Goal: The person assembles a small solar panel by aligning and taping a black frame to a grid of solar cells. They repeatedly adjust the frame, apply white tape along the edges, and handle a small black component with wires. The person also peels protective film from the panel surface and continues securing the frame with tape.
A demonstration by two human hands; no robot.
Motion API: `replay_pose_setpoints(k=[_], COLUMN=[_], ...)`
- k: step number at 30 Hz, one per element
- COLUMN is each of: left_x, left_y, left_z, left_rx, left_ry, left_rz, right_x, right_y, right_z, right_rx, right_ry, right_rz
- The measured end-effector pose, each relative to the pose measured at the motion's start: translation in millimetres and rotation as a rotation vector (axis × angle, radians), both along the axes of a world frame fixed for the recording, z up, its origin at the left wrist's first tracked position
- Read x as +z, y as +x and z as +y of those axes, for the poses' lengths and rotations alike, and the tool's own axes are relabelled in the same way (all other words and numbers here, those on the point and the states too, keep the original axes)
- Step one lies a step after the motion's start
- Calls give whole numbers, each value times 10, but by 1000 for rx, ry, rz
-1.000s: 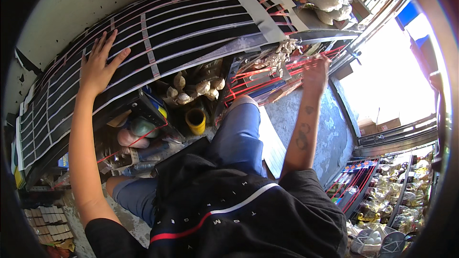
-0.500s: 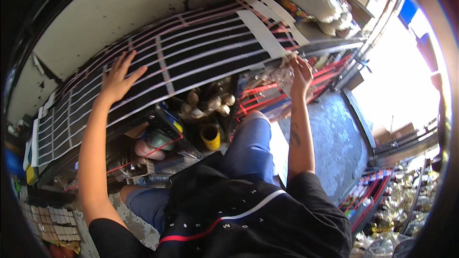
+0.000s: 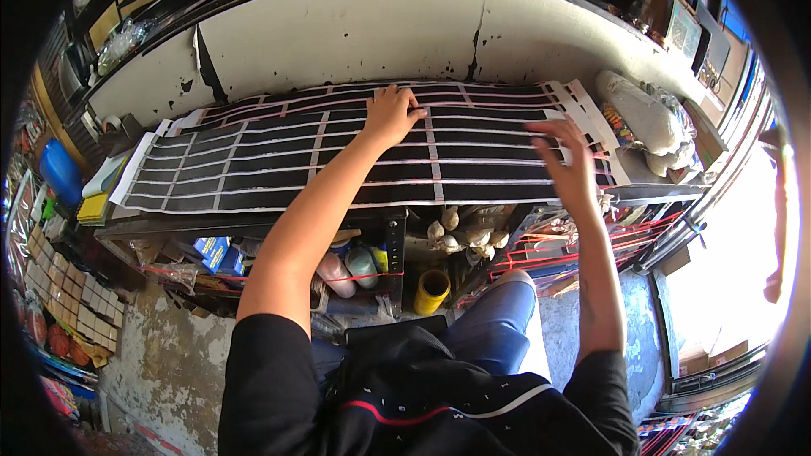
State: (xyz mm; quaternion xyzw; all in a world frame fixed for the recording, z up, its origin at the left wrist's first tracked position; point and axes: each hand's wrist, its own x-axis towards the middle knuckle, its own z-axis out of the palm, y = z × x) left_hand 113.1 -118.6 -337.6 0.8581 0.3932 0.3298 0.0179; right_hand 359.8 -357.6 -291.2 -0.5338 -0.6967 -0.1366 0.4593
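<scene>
Long black sheets (image 3: 372,194) with a grid of pale lines lie spread along a bench against the wall. My left hand (image 3: 390,118) rests on them near their far side, fingers bent and thumb held apart, with nothing visible in its grasp. Over the right end of the sheets is my right hand (image 3: 573,160). Its fingers and thumb point left and stand apart, slightly blurred; whether they touch the sheet is unclear. White strips (image 3: 596,127) lie at that end, just beyond the right hand.
A stuffed white sack (image 3: 638,114) sits right of the sheets. Under the bench are a yellow tube (image 3: 432,289), several wrapped pale bulb-shaped things (image 3: 460,236) and rolls (image 3: 336,277). Red cords (image 3: 549,255) run along the lower right shelf. A blue container (image 3: 61,167) stands at far left.
The head view has swung, showing more wall above the bench. My left hand has moved right along the sheets. My right hand has left the front right edge and come over the sheets.
</scene>
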Motion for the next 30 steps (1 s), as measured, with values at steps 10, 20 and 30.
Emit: replay_pose_setpoints(k=[10,20,30], left_x=[-53,-130,-42], left_y=[4,42,-38], left_z=[22,14,-96], left_rx=[55,51,6], left_ry=[66,195,272], left_rz=[-31,-35,-251], right_x=[-37,165,263], right_y=[-629,-574,-605], right_z=[2130,2455,2467], right_rx=[24,105,231], right_ry=[-555,-741,-799], right_rz=[-376,-371,-296])
